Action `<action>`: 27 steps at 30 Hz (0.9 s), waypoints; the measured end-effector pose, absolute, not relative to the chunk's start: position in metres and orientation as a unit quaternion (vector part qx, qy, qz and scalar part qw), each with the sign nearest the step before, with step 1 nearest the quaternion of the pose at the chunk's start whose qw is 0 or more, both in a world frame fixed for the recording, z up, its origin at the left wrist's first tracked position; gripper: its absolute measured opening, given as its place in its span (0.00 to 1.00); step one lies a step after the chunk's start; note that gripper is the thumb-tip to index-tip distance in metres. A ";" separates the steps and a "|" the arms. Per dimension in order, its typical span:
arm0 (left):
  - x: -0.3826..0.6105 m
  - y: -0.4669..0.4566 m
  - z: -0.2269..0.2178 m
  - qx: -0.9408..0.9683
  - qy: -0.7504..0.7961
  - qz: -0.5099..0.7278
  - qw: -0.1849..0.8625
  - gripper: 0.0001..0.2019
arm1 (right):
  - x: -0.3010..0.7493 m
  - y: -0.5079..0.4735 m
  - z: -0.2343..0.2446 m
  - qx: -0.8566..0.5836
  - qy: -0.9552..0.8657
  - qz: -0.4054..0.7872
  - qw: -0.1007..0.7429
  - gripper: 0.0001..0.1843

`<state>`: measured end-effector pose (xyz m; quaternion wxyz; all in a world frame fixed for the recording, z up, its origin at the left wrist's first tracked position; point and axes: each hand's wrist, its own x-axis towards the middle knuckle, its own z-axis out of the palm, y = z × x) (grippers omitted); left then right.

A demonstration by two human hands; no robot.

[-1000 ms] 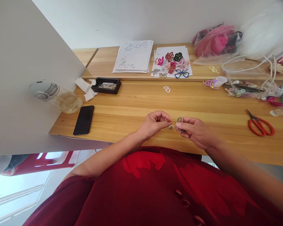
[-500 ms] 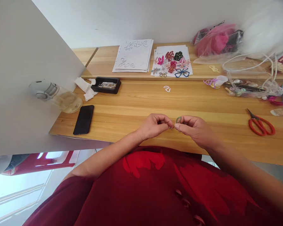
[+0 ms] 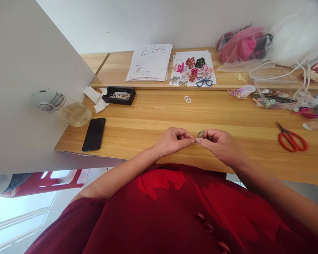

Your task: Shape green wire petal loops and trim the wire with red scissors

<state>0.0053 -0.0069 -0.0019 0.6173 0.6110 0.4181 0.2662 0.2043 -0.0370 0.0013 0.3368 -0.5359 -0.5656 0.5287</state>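
Note:
Between the thumb and forefinger of my right hand (image 3: 217, 145), a small green leaf-shaped loop (image 3: 200, 134) stands up, its lower part hidden by the fingers. My left hand (image 3: 176, 141) is closed in a pinch, its fingertips almost against the right thumb. What it grips is too thin to see clearly now; a fine strand showed there before. Both hands are just above the front part of the wooden table (image 3: 148, 120). Beyond them lies a pair of small white loops (image 3: 187, 99).
Red-handled scissors (image 3: 293, 139) lie to the right. At left are a phone (image 3: 94, 134), a bottle (image 3: 74, 113) and a black tray of beads (image 3: 119, 101). Behind are drawn sheets (image 3: 149, 63), loop flowers (image 3: 193, 74) on paper, and a clear box of supplies (image 3: 283, 97).
My left fingertips have closed together and come slightly nearer the right thumb, covering the thin strand that showed below them. The green loop stays in my right hand.

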 end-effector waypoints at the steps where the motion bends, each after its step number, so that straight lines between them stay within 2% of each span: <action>1: 0.006 -0.007 -0.002 0.610 0.423 0.264 0.616 0.13 | 0.204 -0.037 0.001 -0.537 -0.567 0.526 0.336 0.16; 6: 0.005 -0.005 -0.005 0.591 0.438 0.272 0.620 0.12 | 0.206 -0.036 0.004 -0.515 -0.598 0.518 0.328 0.17; 8: 0.004 -0.003 -0.004 0.574 0.431 0.277 0.639 0.12 | 0.212 -0.034 0.007 -0.497 -0.642 0.474 0.341 0.15; 11: 0.002 -0.002 0.000 0.540 0.419 0.271 0.678 0.11 | 0.227 -0.029 0.010 -0.472 -0.749 0.253 0.391 0.07; 14: 0.002 -0.002 0.004 0.517 0.414 0.252 0.706 0.10 | 0.238 -0.024 0.009 -0.381 -0.847 0.003 0.371 0.15; 17: 0.003 -0.003 0.007 0.523 0.412 0.233 0.709 0.10 | 0.240 -0.021 0.008 -0.302 -0.892 -0.088 0.325 0.21; 23: 0.002 -0.002 -0.001 0.580 0.399 0.237 0.670 0.09 | 0.232 -0.023 0.006 -0.267 -0.907 -0.054 0.322 0.13; 25: 0.002 -0.003 -0.004 0.601 0.404 0.252 0.642 0.10 | 0.226 -0.026 0.005 -0.303 -0.892 0.009 0.336 0.08; 27: 0.003 -0.006 -0.006 0.620 0.407 0.272 0.614 0.10 | 0.217 -0.032 0.004 -0.399 -0.836 0.131 0.352 0.02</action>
